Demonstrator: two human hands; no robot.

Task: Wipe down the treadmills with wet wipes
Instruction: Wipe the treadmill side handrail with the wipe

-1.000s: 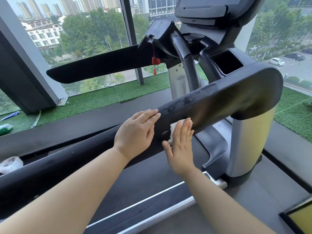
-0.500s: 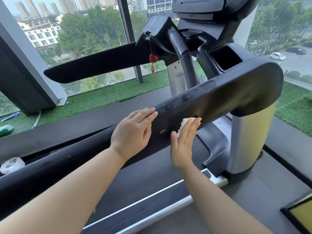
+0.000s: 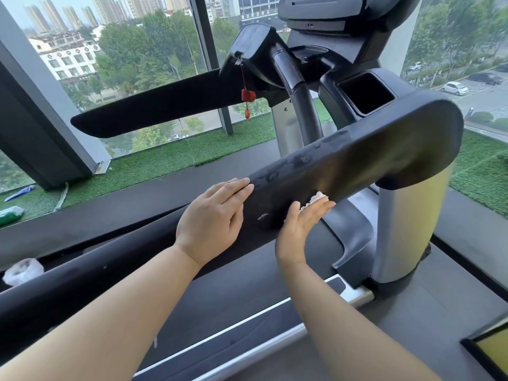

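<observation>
L hand (image 3: 211,215) lay flat on the near rail (image 3: 371,155) of the treadmill (image 3: 330,42), palm down, fingers straight & together, tips at the rail's upper edge, holding nothing. R hand (image 3: 302,218) was just beside it to the right, fingers straight, thumb up, pressing a white wipe (image 3: 316,198) against the rail's side near its lower edge. The wipe was bunched up & only partly visible btwn fingers & rail. The rail was black w/ wet patches along its top, approx. from the L fingertips toward the rounded end. That end sat on a silver post (image 3: 406,229). The belt (image 3: 233,292) ran below both forearms. The far rail (image 3: 165,111) stuck out left from the console, well apart from both hands. A red clip (image 3: 248,94) hung on a cord under the console's left corner. A square cup holder (image 3: 365,94) was behind the near rail. Beyond the treadmill were a window & a green turf strip (image 3: 165,166). A crumpled clear bag (image 3: 22,270) lay at far left, touching the near rail's edge in view; actual contact cannot be told.
</observation>
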